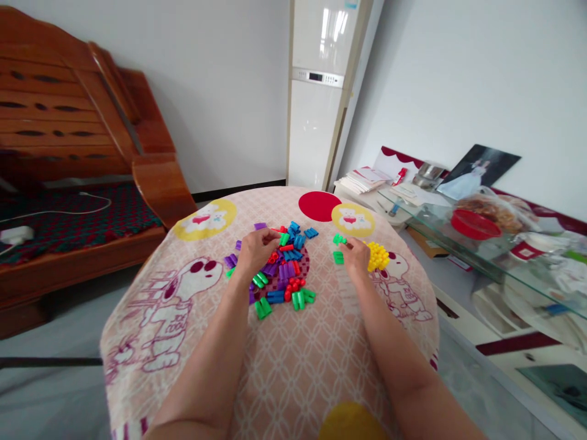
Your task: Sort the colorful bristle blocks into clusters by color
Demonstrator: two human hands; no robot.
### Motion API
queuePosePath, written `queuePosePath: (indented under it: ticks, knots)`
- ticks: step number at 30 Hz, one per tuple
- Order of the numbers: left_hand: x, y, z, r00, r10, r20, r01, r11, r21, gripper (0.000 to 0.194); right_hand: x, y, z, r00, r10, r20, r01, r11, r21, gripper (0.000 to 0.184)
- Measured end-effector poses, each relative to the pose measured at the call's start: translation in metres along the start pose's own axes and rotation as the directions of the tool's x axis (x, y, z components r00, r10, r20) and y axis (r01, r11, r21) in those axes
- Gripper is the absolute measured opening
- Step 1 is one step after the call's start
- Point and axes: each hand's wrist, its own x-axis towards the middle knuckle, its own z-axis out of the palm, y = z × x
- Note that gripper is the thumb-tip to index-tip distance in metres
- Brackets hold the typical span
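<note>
- Bare forearms (206, 366) reach from the near side across the round bench (298, 379), whose pink patterned cloth has a yellow patch (352, 423) at the near edge.
- Left hand (257, 249): over the far left part of a loose pile (287, 270) of purple, blue, red and green plastic pieces, fingers bent, tips at a green block (285, 239); whether they grip it, I cannot tell.
- Right hand (356, 256): thumb and finger closed on a knobbly light-green piece (339, 239), well apart from the pile.
- Flat green piece (338, 258): on the cloth, just beside the right hand and on its left.
- Yellow cluster (378, 256): small knobbly pieces heaped together on the right hand's outer side.
- Beyond the bench: a wooden sofa (55, 104) at left, a tall white unit (315, 131) ahead, and a glass shelf (426, 223) at right bearing a red bowl (476, 225).
</note>
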Motion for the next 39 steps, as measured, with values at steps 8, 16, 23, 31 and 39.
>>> queuePosePath:
  ticks: [8,16,23,31,39]
  knots:
    - [-0.002,-0.007,-0.017,0.991,-0.111,-0.071,0.108,0.994,-0.035,0.027,0.008,-0.004,-0.002,0.982,0.053,0.182,0.006,0.951,-0.309,0.030]
    - [-0.003,-0.004,-0.019,0.983,-0.150,-0.102,0.146,0.988,-0.042,0.025,0.000,-0.016,-0.015,0.926,0.128,0.355,0.038,0.905,-0.424,0.032]
    - [-0.001,-0.015,-0.018,0.983,-0.146,-0.110,0.138,0.987,-0.080,0.025,0.007,-0.015,-0.011,0.953,-0.063,0.296,0.153,0.944,-0.291,0.014]
    - [0.000,-0.027,-0.024,0.973,-0.139,-0.186,0.132,0.990,-0.049,0.025,0.007,-0.007,0.003,0.966,-0.182,0.184,0.239,0.900,-0.364,0.012]
    - [0.000,-0.029,-0.027,0.943,-0.107,-0.316,0.186,0.955,0.231,0.028,0.002,-0.008,0.002,0.986,-0.148,0.072,0.163,0.940,-0.298,0.024]
